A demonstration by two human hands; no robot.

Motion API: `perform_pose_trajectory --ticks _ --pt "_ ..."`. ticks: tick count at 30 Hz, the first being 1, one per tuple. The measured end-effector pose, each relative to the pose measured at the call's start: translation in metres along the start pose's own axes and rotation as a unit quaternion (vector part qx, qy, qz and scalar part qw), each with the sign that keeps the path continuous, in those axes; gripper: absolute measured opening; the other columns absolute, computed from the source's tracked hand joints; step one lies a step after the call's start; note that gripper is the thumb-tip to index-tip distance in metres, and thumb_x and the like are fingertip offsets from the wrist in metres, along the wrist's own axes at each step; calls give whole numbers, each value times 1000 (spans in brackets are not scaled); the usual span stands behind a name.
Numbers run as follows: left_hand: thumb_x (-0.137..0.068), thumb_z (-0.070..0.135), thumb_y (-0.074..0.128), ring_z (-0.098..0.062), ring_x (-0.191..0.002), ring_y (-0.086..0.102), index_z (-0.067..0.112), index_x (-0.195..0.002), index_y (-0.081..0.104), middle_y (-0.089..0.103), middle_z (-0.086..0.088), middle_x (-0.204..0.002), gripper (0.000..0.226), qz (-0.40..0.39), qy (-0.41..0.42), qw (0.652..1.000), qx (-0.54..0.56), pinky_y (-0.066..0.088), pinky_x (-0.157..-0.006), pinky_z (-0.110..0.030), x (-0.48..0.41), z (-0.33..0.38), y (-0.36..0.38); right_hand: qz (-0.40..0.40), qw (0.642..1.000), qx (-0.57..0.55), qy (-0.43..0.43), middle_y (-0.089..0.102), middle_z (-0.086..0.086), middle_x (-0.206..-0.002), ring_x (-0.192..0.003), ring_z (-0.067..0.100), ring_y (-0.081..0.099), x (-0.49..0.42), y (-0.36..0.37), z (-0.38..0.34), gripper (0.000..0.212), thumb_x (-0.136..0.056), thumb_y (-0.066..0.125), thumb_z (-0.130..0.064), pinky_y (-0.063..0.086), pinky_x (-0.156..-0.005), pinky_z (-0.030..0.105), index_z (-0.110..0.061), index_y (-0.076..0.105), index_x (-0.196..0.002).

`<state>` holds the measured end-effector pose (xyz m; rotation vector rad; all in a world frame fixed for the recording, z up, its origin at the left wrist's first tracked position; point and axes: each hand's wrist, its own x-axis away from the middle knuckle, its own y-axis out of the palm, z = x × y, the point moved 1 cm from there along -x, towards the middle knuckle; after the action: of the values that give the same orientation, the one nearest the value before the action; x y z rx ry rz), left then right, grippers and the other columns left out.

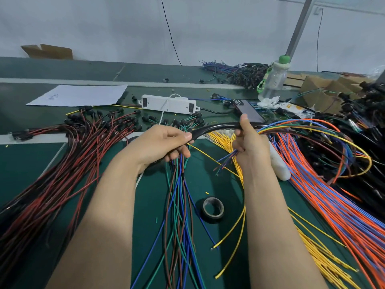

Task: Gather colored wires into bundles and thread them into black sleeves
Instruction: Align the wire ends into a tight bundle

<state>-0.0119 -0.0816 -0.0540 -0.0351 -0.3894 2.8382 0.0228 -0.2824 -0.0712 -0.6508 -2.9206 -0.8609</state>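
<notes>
**Both hands on one black sleeve above the tape roll**

Far left of the tape roll (213, 209), a thick pile of red and black wires (62, 163) sweeps across the green table (145, 215), its black-capped ends pointing away from the person. Beyond that pile, up and left of the tape roll, lies a sheet of paper (79, 94). A white box (168, 104) sits straight beyond the roll.

Up and left of the tape roll, the left hand (164, 142) has its fingers curled round the left end of the black sleeve (216, 128), with the thumb pressed on top. Blue, green and brown wires (179, 205) run from beneath this hand toward the person and pass just left of the roll.

The sleeve arches between the two hands, lifted off the table directly above the roll.

Up and right of the roll, the right hand (250, 142) grips the sleeve's right end, thumb upright against it. A mixed bundle of coloured wires (312, 126) leaves this end and loops round to the right, and short wire ends poke out below the palm.

Yellow wires (312, 253) lie to the right of the roll. Further right is a broad band of orange and blue wires (333, 205). A clear bottle (273, 80) with a green cap stands well beyond the roll, to its right
</notes>
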Motion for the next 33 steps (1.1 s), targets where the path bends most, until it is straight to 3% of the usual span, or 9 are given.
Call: perform_pose_trajectory --ticks 12,14,17,18,21,23,26,29,33 --pt "-91 21 59 0 -38 42 14 -69 63 57 6 -51 23 204 56 955 206 38 -40 -9 4 2 -30 39 994 -100 1 53 -2 -46 -28 3 27 -4 -12 -14 25 -93 61 -24 18 -33 16 -12 48 -75" --pt "-92 21 58 0 -40 44 13 -78 64 59 6 -53 17 228 88 925 291 38 -41 -9 4 5 -28 37 994 -99 3 54 -2 -44 -28 4 26 -2 -11 -13 25 -94 60 -22 18 -33 16 -10 49 -75" --pt "-90 29 58 0 -48 47 15 -85 58 59 6 -61 15 229 144 837 476 39 -46 -11 0 12 -20 16 995 -95 5 56 -2 -44 -27 4 22 2 0 -10 25 -94 59 -21 17 -33 15 -12 51 -73" --pt "-87 32 59 -1 -51 47 17 -85 56 59 6 -64 16 223 140 832 489 39 -47 -12 -3 14 -12 1 996 -89 11 58 -3 -46 -27 4 21 5 6 -8 26 -94 59 -22 17 -33 15 -13 52 -71" --pt "-87 32 62 -3 -52 49 18 -81 59 58 5 -71 16 198 62 900 383 39 -46 -14 -15 17 26 -83 995 -34 52 59 -5 -48 -27 3 19 17 24 0 25 -93 60 -26 17 -32 15 -16 52 -71" --pt "-90 27 61 -2 -50 52 16 -81 63 61 7 -67 15 192 23 914 356 42 -46 -14 -20 14 47 -151 985 14 85 55 -7 -44 -27 2 21 24 30 7 25 -93 59 -26 16 -31 14 -17 52 -71" --pt "-94 16 57 -5 -53 58 8 -79 63 64 3 -59 18 204 5 871 447 49 -50 -15 -25 6 52 -158 982 15 103 47 -8 -41 -27 1 22 26 27 11 27 -94 58 -25 14 -31 14 -16 48 -70" --pt "-93 10 56 -9 -56 62 2 -76 61 63 -6 -68 19 214 -2 816 538 52 -54 -15 -28 -1 47 -125 988 -9 86 37 -7 -40 -29 3 20 21 22 9 31 -96 56 -21 13 -31 15 -16 44 -67" --pt "-91 2 56 -7 -59 63 5 -83 61 62 -3 -74 9 130 11 834 536 54 -62 -14 -28 -1 57 -161 983 18 89 37 -7 -38 -28 2 21 23 26 14 36 -97 54 -15 14 -31 15 -16 39 -65"
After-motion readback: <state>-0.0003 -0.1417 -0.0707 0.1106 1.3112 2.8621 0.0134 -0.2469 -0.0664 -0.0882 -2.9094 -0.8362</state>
